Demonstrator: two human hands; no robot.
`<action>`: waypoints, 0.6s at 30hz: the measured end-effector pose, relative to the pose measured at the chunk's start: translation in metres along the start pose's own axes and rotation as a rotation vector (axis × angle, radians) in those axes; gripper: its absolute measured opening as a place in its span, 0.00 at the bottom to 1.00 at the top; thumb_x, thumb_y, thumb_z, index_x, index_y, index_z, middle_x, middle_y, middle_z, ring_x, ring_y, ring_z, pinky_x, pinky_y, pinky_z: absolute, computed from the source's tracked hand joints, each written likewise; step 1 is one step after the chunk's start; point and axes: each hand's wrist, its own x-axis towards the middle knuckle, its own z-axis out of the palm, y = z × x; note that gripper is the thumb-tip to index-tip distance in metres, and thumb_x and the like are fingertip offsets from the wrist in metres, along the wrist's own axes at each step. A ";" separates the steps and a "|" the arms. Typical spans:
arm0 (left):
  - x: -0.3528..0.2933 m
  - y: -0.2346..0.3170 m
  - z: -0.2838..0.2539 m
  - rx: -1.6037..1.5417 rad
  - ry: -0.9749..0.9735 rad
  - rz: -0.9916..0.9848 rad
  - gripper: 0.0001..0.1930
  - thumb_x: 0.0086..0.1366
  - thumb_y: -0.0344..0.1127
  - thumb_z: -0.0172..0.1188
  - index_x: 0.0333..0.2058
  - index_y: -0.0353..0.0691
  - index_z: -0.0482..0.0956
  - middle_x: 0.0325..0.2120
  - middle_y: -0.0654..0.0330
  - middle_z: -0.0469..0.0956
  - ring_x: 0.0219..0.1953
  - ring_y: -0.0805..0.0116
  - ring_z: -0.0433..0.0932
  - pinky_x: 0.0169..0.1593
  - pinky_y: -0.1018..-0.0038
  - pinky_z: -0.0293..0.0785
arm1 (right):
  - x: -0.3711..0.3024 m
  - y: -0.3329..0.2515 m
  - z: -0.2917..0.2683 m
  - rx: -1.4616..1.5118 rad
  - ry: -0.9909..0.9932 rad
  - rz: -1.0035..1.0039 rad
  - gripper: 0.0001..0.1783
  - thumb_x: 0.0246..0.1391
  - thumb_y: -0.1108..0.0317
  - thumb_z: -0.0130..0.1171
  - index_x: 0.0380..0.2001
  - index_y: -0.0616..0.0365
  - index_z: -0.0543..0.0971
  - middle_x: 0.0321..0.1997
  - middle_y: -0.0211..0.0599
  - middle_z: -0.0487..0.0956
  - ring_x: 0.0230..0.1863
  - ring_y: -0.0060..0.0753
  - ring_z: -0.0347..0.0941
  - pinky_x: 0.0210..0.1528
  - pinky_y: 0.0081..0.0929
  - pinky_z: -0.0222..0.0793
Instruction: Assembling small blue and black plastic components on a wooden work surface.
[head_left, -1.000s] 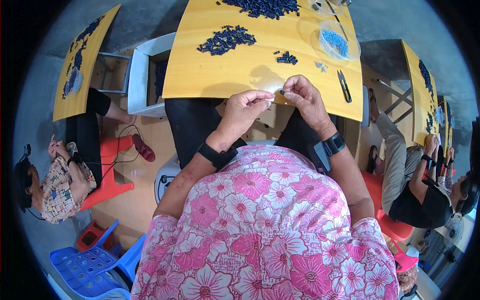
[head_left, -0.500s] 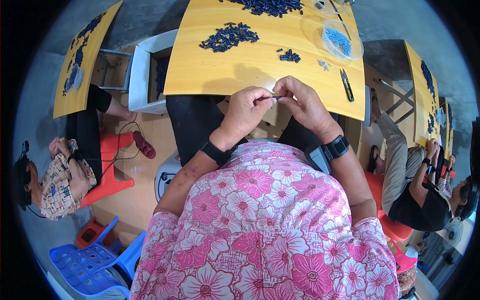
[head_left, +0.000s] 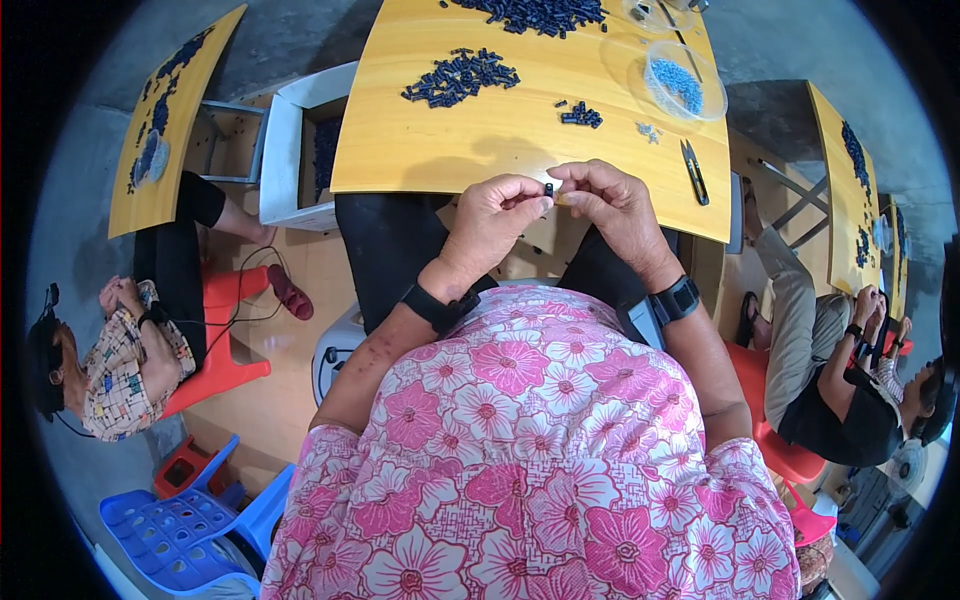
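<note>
Just past the table's near edge, my left hand (head_left: 497,215) pinches a small dark plastic piece (head_left: 549,189) between thumb and forefinger. It is short and tube-like, and its end faces up. Close beside it is my right hand (head_left: 622,209), with thumb and forefinger drawn together; whatever lies between those fingertips is too small to make out. On the yellow table (head_left: 400,150) are a pile of similar dark pieces (head_left: 460,78), a smaller cluster (head_left: 581,115) and a few tiny silvery bits (head_left: 649,132).
A clear tub of small blue parts (head_left: 678,88) and black thread snips (head_left: 694,172) lie at the table's right. More dark pieces (head_left: 535,14) are heaped at the far end. A white box (head_left: 282,150) stands left of the table. Co-workers sit at both sides.
The dark piece has turned from lying sideways between my fingertips to standing on end in my left hand. My right fingertips have shifted slightly right and down from it.
</note>
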 end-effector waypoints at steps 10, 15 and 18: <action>0.000 0.005 0.002 0.081 -0.019 0.052 0.05 0.61 0.29 0.62 0.34 0.34 0.81 0.27 0.68 0.78 0.30 0.83 0.72 0.35 0.84 0.69 | 0.003 0.001 -0.004 -0.125 -0.068 -0.070 0.10 0.52 0.78 0.58 0.39 0.60 0.81 0.34 0.32 0.77 0.35 0.22 0.73 0.38 0.20 0.71; -0.003 0.006 0.005 0.013 -0.027 -0.063 0.06 0.61 0.29 0.61 0.35 0.33 0.82 0.26 0.69 0.78 0.29 0.84 0.71 0.34 0.85 0.67 | 0.001 0.006 -0.003 -0.083 -0.049 -0.018 0.07 0.52 0.77 0.59 0.36 0.61 0.81 0.33 0.32 0.77 0.34 0.22 0.73 0.38 0.20 0.71; -0.004 0.007 0.003 -0.042 -0.034 -0.066 0.07 0.61 0.29 0.63 0.36 0.33 0.82 0.26 0.68 0.79 0.29 0.83 0.71 0.34 0.85 0.68 | 0.000 0.010 -0.004 -0.051 -0.071 -0.066 0.06 0.52 0.77 0.59 0.34 0.61 0.80 0.32 0.31 0.77 0.33 0.23 0.73 0.38 0.22 0.70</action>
